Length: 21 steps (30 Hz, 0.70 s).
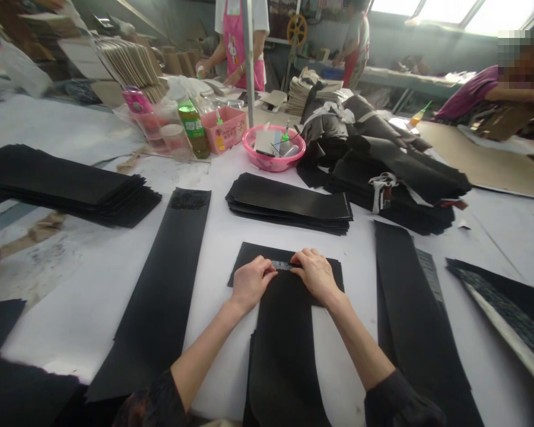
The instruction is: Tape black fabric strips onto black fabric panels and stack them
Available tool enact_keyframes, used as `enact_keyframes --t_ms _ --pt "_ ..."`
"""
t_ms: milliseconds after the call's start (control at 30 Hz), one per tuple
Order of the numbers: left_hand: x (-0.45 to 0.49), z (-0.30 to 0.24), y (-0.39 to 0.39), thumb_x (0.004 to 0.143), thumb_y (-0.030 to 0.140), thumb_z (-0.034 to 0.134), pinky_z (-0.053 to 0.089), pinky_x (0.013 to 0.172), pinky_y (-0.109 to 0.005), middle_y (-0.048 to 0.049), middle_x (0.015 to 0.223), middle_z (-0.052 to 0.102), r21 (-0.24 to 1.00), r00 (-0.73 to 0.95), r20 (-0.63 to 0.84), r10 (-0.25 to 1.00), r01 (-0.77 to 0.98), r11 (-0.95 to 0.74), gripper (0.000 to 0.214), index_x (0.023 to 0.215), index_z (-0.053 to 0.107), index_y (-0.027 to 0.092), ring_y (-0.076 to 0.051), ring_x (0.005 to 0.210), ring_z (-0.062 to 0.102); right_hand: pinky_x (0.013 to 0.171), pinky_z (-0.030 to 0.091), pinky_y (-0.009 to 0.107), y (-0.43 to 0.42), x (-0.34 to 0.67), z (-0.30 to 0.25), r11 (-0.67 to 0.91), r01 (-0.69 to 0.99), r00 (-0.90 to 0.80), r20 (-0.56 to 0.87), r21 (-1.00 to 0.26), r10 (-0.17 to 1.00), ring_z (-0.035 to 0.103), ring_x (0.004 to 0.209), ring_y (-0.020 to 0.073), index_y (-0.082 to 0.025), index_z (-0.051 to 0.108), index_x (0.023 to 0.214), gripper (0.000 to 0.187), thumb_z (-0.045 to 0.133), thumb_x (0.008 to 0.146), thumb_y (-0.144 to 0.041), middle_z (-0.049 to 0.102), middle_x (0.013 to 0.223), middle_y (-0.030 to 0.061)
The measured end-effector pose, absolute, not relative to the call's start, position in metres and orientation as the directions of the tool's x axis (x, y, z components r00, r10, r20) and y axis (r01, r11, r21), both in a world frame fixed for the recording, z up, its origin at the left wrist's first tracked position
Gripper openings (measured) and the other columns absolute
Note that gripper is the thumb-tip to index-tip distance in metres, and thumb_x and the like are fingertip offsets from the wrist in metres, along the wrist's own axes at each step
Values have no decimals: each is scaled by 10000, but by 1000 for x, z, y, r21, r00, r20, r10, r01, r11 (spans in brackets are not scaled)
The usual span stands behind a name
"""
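Observation:
A long black strip [287, 344], leather-like, runs from the table's near edge up to my two hands. Its far end lies over a wider black piece [249, 254] set crosswise on the white table. My left hand [253, 281] pinches the strip's left corner between thumb and fingers. At the right corner my right hand [315, 274] grips the same strip in a like pinch. Between them a narrow greyish band [282, 265] shows along the strip's end. Just beyond lies a stack of black pieces [289, 198].
Black strips lie left [160, 296] and right [418, 314]. A larger black stack [66, 178] is at far left. Behind stand a pink basin [273, 160], a green-labelled bottle [193, 127], a pink box [225, 130] and a black bundle [391, 178]. Other people work beyond.

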State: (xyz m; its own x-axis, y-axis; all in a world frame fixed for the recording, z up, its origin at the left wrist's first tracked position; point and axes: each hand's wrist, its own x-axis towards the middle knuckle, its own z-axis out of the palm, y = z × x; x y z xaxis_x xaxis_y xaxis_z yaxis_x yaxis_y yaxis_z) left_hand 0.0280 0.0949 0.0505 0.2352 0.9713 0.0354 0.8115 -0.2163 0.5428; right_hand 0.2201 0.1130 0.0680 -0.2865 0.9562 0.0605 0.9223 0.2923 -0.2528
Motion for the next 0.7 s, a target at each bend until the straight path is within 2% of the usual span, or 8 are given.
enact_keyframes --t_ms 67,133,267,333,467,567,633,700 --pt "29 52 97 897 320 591 390 653 -231 29 853 599 519 234 34 972 827 -217 100 864 598 226 -123 720 571 723 382 291 114 221 69 305 914 -300 60 -267 952 539 868 186 -229 623 855 66 688 844 -218 617 881 9" --pt "31 54 98 895 292 595 403 664 -240 10 899 588 454 262 68 963 851 -264 100 971 586 227 -139 750 569 716 381 283 115 223 69 319 906 -313 68 -278 947 532 853 180 -229 617 857 73 688 844 -214 607 875 5" --pt "37 59 102 875 184 604 430 740 -299 -56 1090 549 228 405 168 899 871 -435 400 1255 506 258 -214 967 541 723 381 276 114 226 66 353 887 -340 98 -297 935 521 852 176 -232 610 864 78 682 849 -207 603 879 -1" --pt "37 60 105 896 165 562 432 778 -331 -67 1108 548 169 476 177 861 847 -504 341 1226 541 249 -232 1024 518 734 385 273 113 228 64 377 874 -358 118 -307 926 520 866 176 -229 609 856 72 678 856 -209 607 885 -3" --pt "36 56 106 921 163 524 433 800 -340 -59 1045 567 154 537 193 821 810 -566 205 1097 613 221 -218 1019 513 761 401 276 112 233 60 438 839 -409 155 -323 899 528 880 178 -218 609 837 64 662 871 -210 613 883 1" --pt "34 48 106 916 175 546 439 795 -338 -60 1039 571 129 554 238 798 796 -591 168 1061 621 209 -216 1012 513 741 421 283 114 236 58 473 818 -438 179 -328 881 540 843 178 -212 612 911 57 657 876 -206 613 878 13" --pt "33 43 106 917 186 550 445 801 -338 -68 1060 569 114 566 275 777 783 -611 156 1054 622 200 -218 1029 511 741 433 290 117 238 56 505 800 -467 192 -324 863 545 848 182 -218 621 992 124 659 875 -200 617 896 22" --pt "32 41 107 923 193 542 453 805 -339 -78 1087 565 100 578 307 756 771 -629 155 1055 623 191 -222 1047 510 742 439 290 119 240 53 548 775 -509 202 -314 837 545 864 185 -235 649 995 119 655 880 -207 620 900 24"
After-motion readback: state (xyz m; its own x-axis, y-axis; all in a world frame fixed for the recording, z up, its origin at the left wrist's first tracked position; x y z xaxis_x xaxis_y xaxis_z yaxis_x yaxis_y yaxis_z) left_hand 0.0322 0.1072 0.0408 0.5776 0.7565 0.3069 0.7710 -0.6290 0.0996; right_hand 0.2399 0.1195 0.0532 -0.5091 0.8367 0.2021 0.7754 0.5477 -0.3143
